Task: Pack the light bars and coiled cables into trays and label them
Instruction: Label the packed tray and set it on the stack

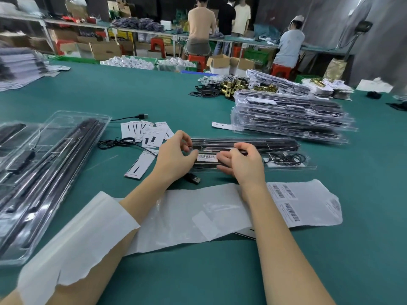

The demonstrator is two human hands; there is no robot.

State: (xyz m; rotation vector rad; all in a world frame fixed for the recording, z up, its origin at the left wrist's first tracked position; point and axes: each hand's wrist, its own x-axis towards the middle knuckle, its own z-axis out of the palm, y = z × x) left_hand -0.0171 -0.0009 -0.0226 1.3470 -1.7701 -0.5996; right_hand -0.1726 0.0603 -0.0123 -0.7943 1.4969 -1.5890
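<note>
where the two hands meet at the middle of the frame, a barcode label (pixel 206 157) lies on a clear tray (pixel 253 154) that stretches off to the right across the green surface (pixel 154 93). the left hand (pixel 176 154) has its thumb and fingers curled in, the grip pinching the label's left end; the right hand (pixel 240 162) has its fingers curled at the label's right end, touching it and the tray beneath. black light bars (pixel 264 143) sit along the tray's far side, and a coiled cable (pixel 286 159) lies in its right part, right of the right hand. just below the left hand a usb plug (pixel 195 179) rests on the surface. under both forearms lies a white label backing sheet (pixel 198 212) with more barcode stickers at its right end. a stack of packed trays (pixel 290 117) stands at the right, paper cards (pixel 147 133) lie left of centre, and a tray of loose bars (pixel 50 172) fills the left edge.
</note>
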